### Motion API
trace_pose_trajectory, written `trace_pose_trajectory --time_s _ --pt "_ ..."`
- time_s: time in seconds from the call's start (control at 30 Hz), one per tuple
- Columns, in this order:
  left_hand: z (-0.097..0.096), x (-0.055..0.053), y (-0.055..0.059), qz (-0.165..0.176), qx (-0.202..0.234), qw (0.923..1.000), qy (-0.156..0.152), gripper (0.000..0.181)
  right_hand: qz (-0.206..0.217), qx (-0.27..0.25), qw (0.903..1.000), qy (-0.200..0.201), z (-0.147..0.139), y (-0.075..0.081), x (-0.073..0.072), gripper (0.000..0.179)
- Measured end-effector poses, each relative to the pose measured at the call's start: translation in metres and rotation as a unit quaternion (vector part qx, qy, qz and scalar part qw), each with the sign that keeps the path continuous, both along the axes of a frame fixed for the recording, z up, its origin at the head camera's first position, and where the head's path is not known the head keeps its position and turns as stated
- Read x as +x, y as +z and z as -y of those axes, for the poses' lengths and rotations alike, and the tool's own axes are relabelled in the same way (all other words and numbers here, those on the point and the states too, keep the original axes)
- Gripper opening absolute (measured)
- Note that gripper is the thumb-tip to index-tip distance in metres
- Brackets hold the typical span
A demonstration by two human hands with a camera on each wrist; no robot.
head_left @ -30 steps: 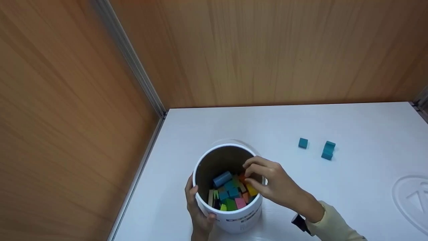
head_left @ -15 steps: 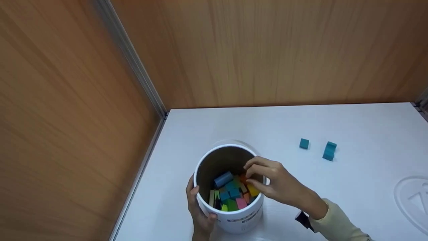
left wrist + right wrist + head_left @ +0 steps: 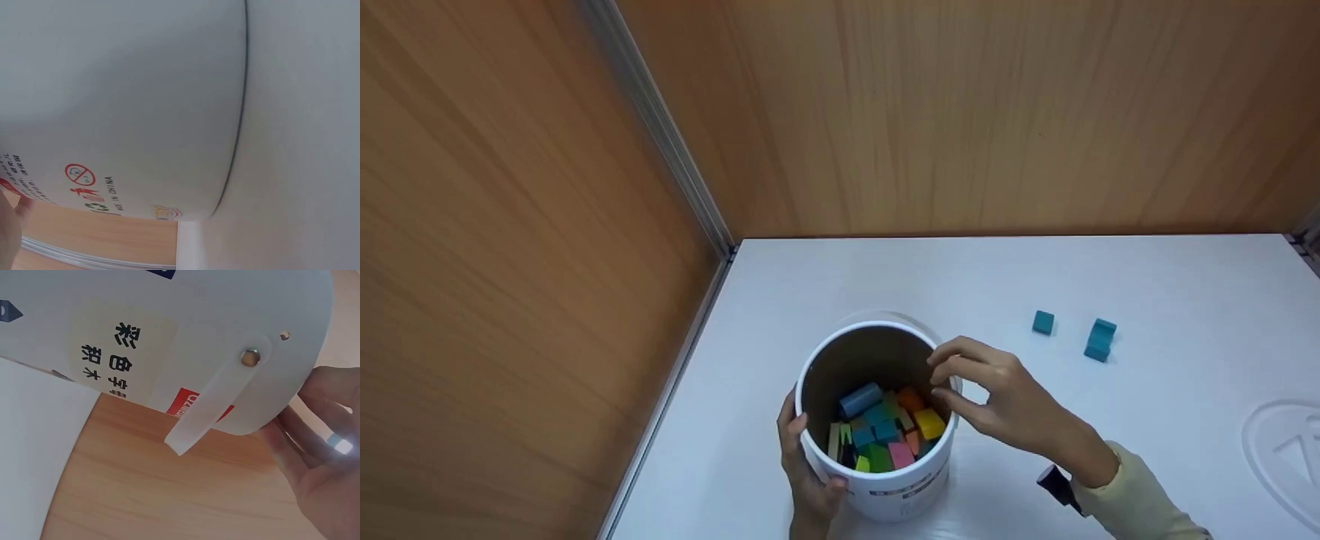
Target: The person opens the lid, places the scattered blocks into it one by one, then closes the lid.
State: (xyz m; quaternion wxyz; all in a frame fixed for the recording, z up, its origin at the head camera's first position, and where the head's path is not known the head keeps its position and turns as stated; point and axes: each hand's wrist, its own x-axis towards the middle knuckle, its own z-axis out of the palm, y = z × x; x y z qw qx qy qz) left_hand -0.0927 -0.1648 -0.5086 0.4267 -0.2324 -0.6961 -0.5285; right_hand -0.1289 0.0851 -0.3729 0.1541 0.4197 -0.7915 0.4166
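Observation:
A white bucket [image 3: 896, 499] with a plastic strap handle [image 3: 211, 402] stands tilted toward me on the white table. Inside lies a jumble of coloured toy blocks, among them a blue cylinder [image 3: 860, 400], a yellow block [image 3: 929, 424] and a pink block [image 3: 901, 454]. Gripping the bucket's left side is my left hand [image 3: 810, 472], its thumb on the near wall and fingers around the side. My right hand [image 3: 997, 394] hovers at the right rim, fingers loosely bent with a gap to the thumb; no block shows between them.
To the right on the table [image 3: 1155, 285] sit a small teal cube [image 3: 1043, 322] and a curved teal block [image 3: 1100, 340]. A translucent round lid [image 3: 1286, 457] lies at the far right. Wooden panels [image 3: 960, 120] wall off the back and left.
My right hand has drawn slightly right and back toward the rim, uncovering the orange and yellow blocks. The left hand and bucket keep their place.

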Motion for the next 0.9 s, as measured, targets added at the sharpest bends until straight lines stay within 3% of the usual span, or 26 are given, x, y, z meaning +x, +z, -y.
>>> trace_pose_trajectory --time_s 0.23,0.67,0.9 --pt "-0.002 0.000 0.001 0.005 -0.004 1.0000 0.007 0.073 -0.033 0.013 0.9971 -0.068 -0.013 -0.002 -0.004 0.026" --pt "-0.003 0.000 -0.001 -0.002 -0.003 1.0000 0.005 0.073 -0.042 0.062 0.9888 -0.129 -0.027 -0.008 -0.012 0.028" --pt "0.000 -0.001 -0.002 -0.004 -0.001 1.0000 0.007 0.072 -0.069 0.086 0.9789 -0.172 -0.036 -0.019 -0.026 0.033"
